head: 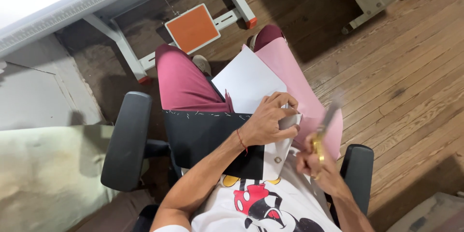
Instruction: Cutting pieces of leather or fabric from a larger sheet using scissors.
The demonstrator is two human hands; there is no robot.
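I sit in an office chair, and on my lap lie a white sheet (246,80), a pink fabric piece (290,70) and a black fabric piece (203,135). My left hand (268,118) pinches the near edge of the white sheet, fingers curled over it. My right hand (316,164) is closed on gold-handled scissors (325,123), whose blurred blades point up and away, just right of the left hand.
A table frame with grey legs (121,43) stands ahead, with an orange foot pedal (192,28) under it. Black armrests (126,140) flank me. Wooden floorboards (401,77) stretch to the right. A pale cloth (43,179) lies at the left.
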